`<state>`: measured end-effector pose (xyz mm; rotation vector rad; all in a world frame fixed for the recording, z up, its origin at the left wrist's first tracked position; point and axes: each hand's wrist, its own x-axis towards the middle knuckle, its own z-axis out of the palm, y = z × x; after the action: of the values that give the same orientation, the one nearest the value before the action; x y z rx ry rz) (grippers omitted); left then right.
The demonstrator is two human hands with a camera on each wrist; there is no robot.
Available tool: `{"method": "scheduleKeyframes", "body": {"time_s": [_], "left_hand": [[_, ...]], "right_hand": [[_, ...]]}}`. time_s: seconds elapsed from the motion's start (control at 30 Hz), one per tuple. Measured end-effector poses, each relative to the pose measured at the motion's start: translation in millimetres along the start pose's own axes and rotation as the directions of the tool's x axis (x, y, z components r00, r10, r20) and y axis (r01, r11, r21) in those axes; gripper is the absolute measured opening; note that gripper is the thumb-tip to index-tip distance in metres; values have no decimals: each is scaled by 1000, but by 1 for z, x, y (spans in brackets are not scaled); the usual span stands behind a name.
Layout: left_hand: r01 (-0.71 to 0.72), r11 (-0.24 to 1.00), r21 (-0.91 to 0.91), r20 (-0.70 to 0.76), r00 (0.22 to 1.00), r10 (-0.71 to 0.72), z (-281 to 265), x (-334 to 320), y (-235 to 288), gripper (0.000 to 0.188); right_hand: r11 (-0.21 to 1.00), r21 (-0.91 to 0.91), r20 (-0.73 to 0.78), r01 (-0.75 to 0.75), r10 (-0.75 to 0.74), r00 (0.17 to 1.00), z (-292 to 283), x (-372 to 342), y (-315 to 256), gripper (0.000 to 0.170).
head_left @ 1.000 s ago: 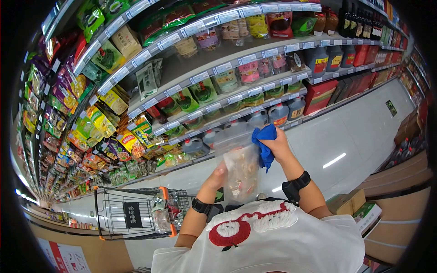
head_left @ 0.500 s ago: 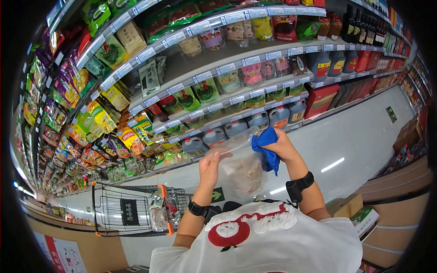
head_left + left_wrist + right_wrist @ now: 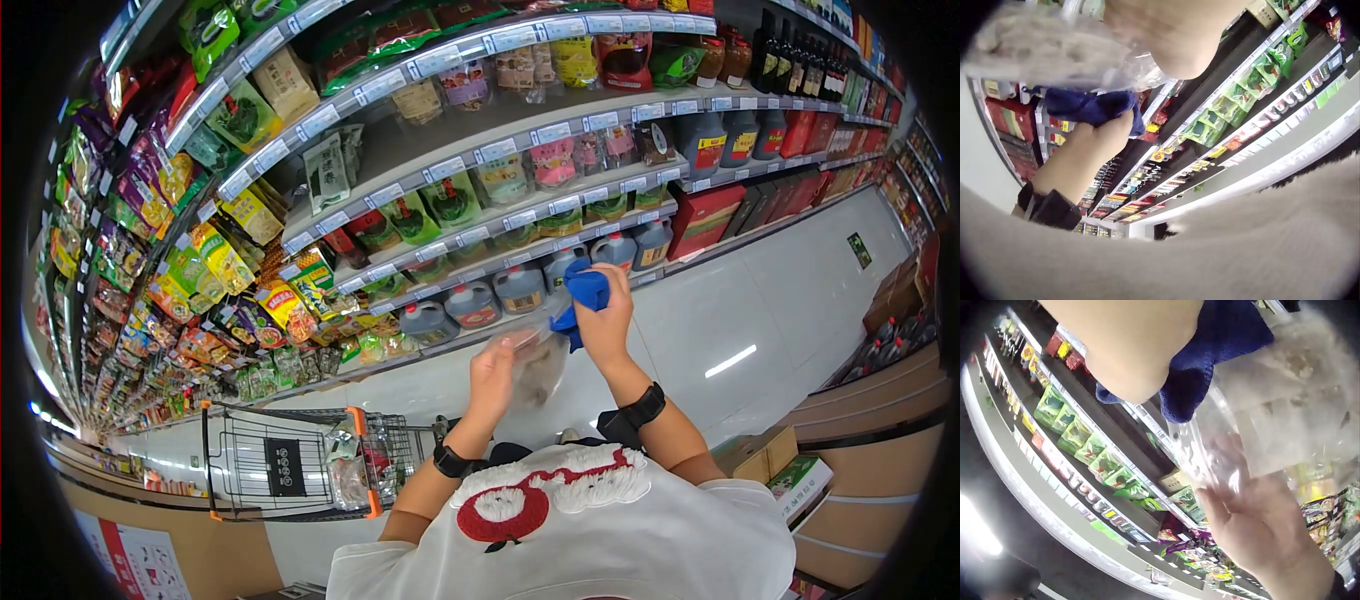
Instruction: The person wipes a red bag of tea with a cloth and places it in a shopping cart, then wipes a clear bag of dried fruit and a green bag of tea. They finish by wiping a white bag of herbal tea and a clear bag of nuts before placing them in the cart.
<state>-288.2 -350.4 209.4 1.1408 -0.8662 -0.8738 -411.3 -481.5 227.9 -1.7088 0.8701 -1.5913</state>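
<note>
A clear plastic bag [image 3: 540, 370] with pale contents hangs between the two hands in the head view. The left hand [image 3: 493, 372] grips one side of it near the top, thumb on the film, as the right wrist view also shows with the left hand [image 3: 1260, 519] on the bag [image 3: 1297, 412]. Bunched in the right hand [image 3: 606, 318] is a blue cloth [image 3: 586, 290], held against the bag's other upper side. In the left wrist view the cloth [image 3: 1091, 106] lies beyond the bag [image 3: 1054, 56].
A shopping cart [image 3: 300, 465] with bagged goods in it stands at the lower left. Shelves [image 3: 550, 215] of packets, jugs and bottles run across the front. An open cardboard box [image 3: 762, 455] is at the right, beside the white shirt.
The left hand moved right, nearer the right hand, after shifting up along the bag. The right hand and blue cloth rose slightly, and the bag swung and now looks narrower.
</note>
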Motion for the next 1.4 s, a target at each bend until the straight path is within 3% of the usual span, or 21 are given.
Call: {"method": "scheduleKeyframes", "body": {"time_s": [0.07,0.13,0.27,0.4,0.5,0.6,0.7,0.8,0.9,1.4], "left_hand": [[-9,997,79,-44,999,12,7,2,-3,36],[-35,971,237,-82,995,56,7,6,-7,34],[-29,997,71,-95,995,36,6,10,-17,36],[-18,999,52,-153,988,25,11,8,-9,37],[-49,986,158,-158,985,74,14,6,-4,41],[51,923,382,-116,993,-7,5,5,6,45],[-57,993,108,-147,986,73,9,8,5,47],[-25,991,131,-143,989,44,2,9,3,48],[-16,999,42,-117,993,20,6,9,10,49],[-5,988,153,17,1000,2,6,0,21,49]], "right_hand": [[997,-53,51,61,-58,997,6,-7,-7,23],[998,16,145,53,-54,988,17,-19,-16,23],[985,164,294,60,-106,950,27,-36,-40,21],[967,193,306,167,-221,926,25,-32,-41,22],[961,116,272,250,-273,923,22,-26,-44,25],[951,14,239,310,-305,922,20,-21,-36,32],[956,-59,147,288,-277,950,19,-18,-40,38],[940,-172,178,294,-264,948,16,-16,-38,43],[959,-204,245,198,-145,958,13,-16,-41,40],[960,-280,89,11,15,996,3,-1,-5,39]]}}
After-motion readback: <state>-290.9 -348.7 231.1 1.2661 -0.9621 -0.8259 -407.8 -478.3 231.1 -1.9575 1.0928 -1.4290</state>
